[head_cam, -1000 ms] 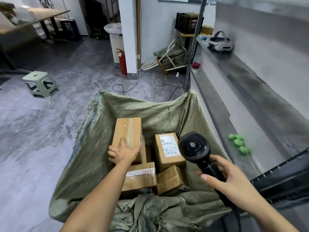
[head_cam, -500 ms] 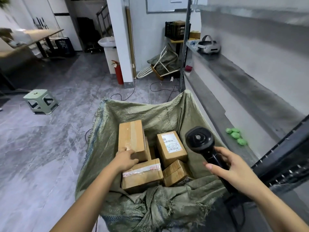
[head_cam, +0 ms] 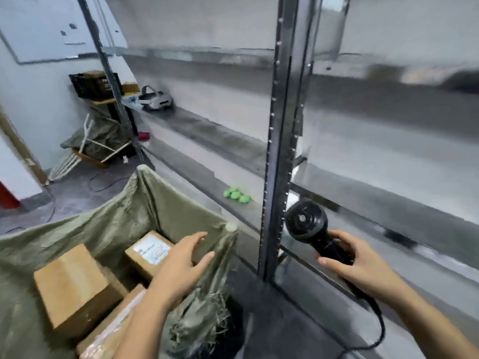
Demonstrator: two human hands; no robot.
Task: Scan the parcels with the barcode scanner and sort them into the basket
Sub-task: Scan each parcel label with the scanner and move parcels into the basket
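At 7 o'clock, nearest, a taped parcel (head_cam: 108, 330) lies in the sack-lined basket (head_cam: 111, 229), touching a plain parcel (head_cam: 70, 283) just beyond it. The left hand (head_cam: 181, 257) hovers at 6 o'clock over the basket's near right corner, fingers (head_cam: 199, 237) spread and straight, holding nothing; a labelled parcel (head_cam: 153, 251) lies label-up beneath it. At 4 o'clock the right hand (head_cam: 360, 263) has its fingers wrapped round the handle of the black barcode scanner (head_cam: 305, 224), head tilted up beside a metal shelf post (head_cam: 277, 151), cable (head_cam: 378, 325) trailing down. Farther on the shelf lie small green lumps (head_cam: 237, 195), then at 10 o'clock a white headset (head_cam: 155, 99) and a black crate (head_cam: 93, 85).
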